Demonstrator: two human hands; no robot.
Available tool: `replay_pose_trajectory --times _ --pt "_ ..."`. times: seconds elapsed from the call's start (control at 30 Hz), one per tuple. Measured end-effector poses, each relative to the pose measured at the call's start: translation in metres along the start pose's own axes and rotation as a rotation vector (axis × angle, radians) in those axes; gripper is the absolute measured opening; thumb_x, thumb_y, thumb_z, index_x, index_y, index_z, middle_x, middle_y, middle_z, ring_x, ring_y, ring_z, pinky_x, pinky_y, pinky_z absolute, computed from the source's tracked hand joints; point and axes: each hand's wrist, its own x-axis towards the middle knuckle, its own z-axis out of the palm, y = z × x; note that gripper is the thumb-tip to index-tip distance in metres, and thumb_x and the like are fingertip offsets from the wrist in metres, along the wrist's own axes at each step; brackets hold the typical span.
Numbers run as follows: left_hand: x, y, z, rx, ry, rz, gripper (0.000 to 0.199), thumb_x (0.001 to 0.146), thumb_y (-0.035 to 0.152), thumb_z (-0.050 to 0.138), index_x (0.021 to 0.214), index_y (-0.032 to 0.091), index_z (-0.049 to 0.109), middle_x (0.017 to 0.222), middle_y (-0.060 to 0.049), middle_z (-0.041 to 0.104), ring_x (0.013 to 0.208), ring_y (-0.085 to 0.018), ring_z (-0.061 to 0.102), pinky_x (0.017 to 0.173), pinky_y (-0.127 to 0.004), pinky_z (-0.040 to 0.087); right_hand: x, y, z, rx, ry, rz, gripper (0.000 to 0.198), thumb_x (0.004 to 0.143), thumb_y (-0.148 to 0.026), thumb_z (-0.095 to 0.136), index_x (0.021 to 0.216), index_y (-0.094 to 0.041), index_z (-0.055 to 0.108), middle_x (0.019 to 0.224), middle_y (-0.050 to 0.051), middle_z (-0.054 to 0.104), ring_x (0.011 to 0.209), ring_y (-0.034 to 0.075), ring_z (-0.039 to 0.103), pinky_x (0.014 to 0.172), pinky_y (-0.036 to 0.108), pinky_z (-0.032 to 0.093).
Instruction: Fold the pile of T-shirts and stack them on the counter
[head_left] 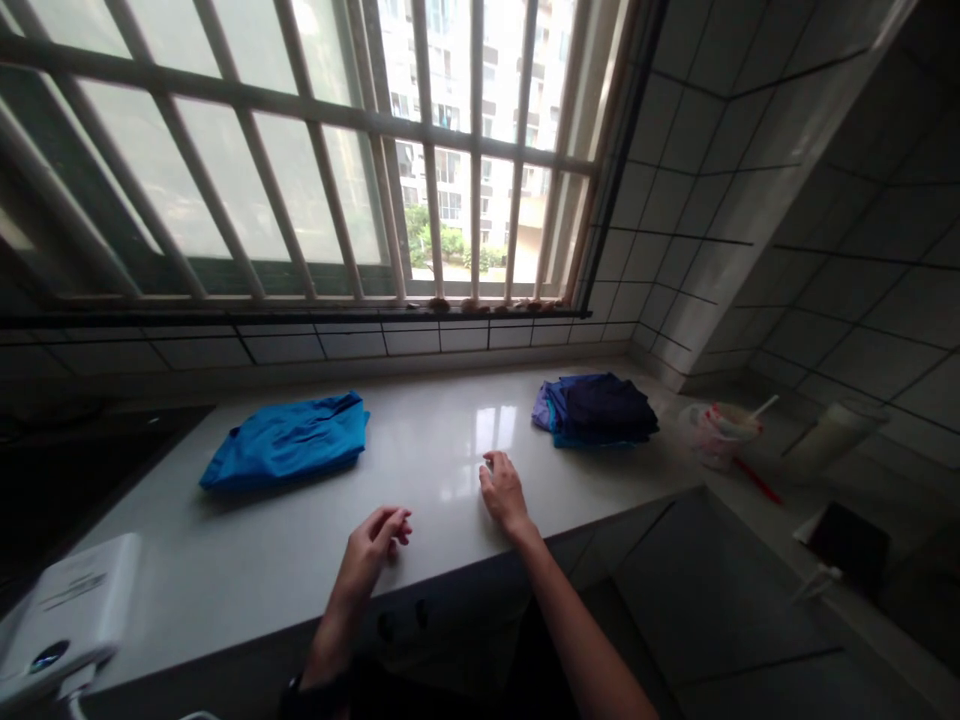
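Observation:
My left hand (377,538) is over the front part of the white countertop (420,440), with its fingers loosely bent and nothing held. Farther right and a little deeper in, my right hand (502,488) is also empty, its fingers slightly curled and apart. Beyond my left hand, to the left, lies a folded bright blue cloth (289,440). A stack of folded cloths (596,408), dark navy on top with blue and lilac edges showing, lies to the right, nearest my right hand. Neither hand touches the fabric.
A white device with a cable (82,600) stands at the front left, near a dark cooktop (75,470). On the right are a plastic cup (720,432), a jar (836,440), a red stick-like item (757,481) and a dark flat object (847,545). A barred window (307,105) is behind.

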Motion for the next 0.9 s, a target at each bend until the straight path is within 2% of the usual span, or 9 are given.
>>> replay_pose_trajectory --times 0.13,0.27,0.37,0.4,0.5,0.57,0.63,0.77,0.9 --pt "-0.025 -0.017 0.001 -0.044 0.150 0.123 0.035 0.077 0.057 0.065 0.079 0.022 0.066 0.068 -0.001 0.065 0.068 -0.020 0.063 0.069 -0.032 0.054 0.003 0.002 0.001 0.113 -0.004 0.052 0.020 0.088 -0.017 0.045 0.100 -0.021 0.061 0.106 0.010 0.069 0.103 0.023 0.065 0.096 0.038 0.052" --pt "-0.022 -0.011 0.000 -0.036 0.028 0.152 0.039 0.075 0.061 0.065 0.075 0.021 0.064 0.064 0.000 0.061 0.065 -0.019 0.060 0.065 -0.031 0.051 0.014 0.003 -0.014 0.488 -0.091 0.268 0.029 0.071 -0.010 0.044 0.091 -0.022 0.061 0.093 0.004 0.070 0.085 0.019 0.067 0.078 0.033 0.054" --pt "-0.020 -0.008 0.000 0.004 -0.037 0.175 0.041 0.073 0.062 0.066 0.075 0.021 0.064 0.066 0.000 0.061 0.066 -0.019 0.060 0.066 -0.031 0.050 0.041 0.007 -0.053 0.558 -0.136 0.263 0.031 0.063 -0.009 0.045 0.084 -0.020 0.064 0.074 0.001 0.066 0.068 0.017 0.063 0.068 0.030 0.052" --pt "-0.020 -0.008 0.000 0.011 -0.051 0.180 0.042 0.073 0.063 0.066 0.075 0.021 0.065 0.068 0.000 0.062 0.067 -0.020 0.061 0.067 -0.031 0.050 0.053 0.008 -0.071 0.534 -0.125 0.235 0.030 0.062 -0.008 0.045 0.081 -0.020 0.065 0.070 0.000 0.064 0.067 0.017 0.061 0.068 0.029 0.051" --pt "-0.020 -0.009 0.001 0.008 -0.074 0.186 0.042 0.074 0.063 0.065 0.077 0.021 0.065 0.070 -0.001 0.062 0.068 -0.020 0.061 0.068 -0.031 0.050 0.097 0.013 -0.133 0.057 -0.022 0.076 0.029 0.069 -0.005 0.047 0.080 -0.020 0.069 0.080 0.003 0.068 0.081 0.018 0.064 0.081 0.029 0.051" --pt "-0.020 -0.009 0.001 0.000 -0.069 0.184 0.042 0.075 0.063 0.065 0.078 0.021 0.064 0.070 -0.001 0.063 0.069 -0.020 0.062 0.069 -0.032 0.051 0.123 0.018 -0.169 -0.286 0.005 0.120 0.032 0.075 -0.003 0.048 0.090 -0.019 0.072 0.099 0.007 0.071 0.093 0.017 0.066 0.086 0.025 0.050" --pt "-0.020 -0.010 0.002 0.000 -0.063 0.185 0.041 0.076 0.062 0.064 0.079 0.021 0.064 0.071 -0.001 0.063 0.071 -0.021 0.062 0.071 -0.032 0.051 0.139 0.025 -0.194 -0.384 0.010 0.173 0.030 0.078 -0.005 0.052 0.097 -0.016 0.073 0.110 0.012 0.070 0.098 0.020 0.067 0.088 0.025 0.050" --pt "-0.021 -0.011 0.002 0.019 -0.070 0.195 0.041 0.078 0.062 0.062 0.080 0.021 0.064 0.073 -0.001 0.063 0.071 -0.021 0.062 0.070 -0.031 0.050 0.142 0.043 -0.214 -0.487 -0.022 0.265 0.029 0.084 -0.021 0.064 0.110 -0.011 0.071 0.116 0.020 0.069 0.104 0.027 0.068 0.093 0.032 0.050" --pt "-0.021 -0.010 0.003 0.044 -0.084 0.206 0.040 0.080 0.061 0.061 0.081 0.021 0.065 0.074 -0.002 0.065 0.071 -0.020 0.062 0.069 -0.031 0.049 0.133 0.055 -0.213 -0.548 -0.113 0.282 0.024 0.085 -0.037 0.070 0.097 -0.016 0.073 0.107 0.015 0.074 0.101 0.027 0.069 0.088 0.032 0.050"
